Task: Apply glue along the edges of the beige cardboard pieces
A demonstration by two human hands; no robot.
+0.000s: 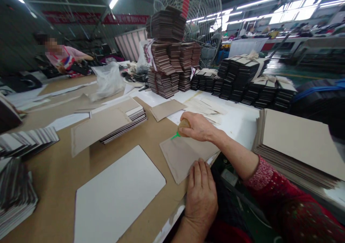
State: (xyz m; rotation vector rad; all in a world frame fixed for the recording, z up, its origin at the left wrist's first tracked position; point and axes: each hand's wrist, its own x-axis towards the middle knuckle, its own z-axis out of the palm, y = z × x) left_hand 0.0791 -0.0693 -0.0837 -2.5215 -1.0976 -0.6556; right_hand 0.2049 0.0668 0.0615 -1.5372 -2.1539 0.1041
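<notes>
You are gripping a green-tipped bottle in your curled right hand; your left hand is lying flat, fingers nearly together, touching the brown card.

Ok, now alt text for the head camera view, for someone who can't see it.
A person's right hand holds a bottle, its green nozzle pointing down over a beige panel, while the left hand rests flat on the panel's near edge. A white board lies to the panel's left on a brown-topped table; stacked brown pieces and black pieces stand behind.
</notes>
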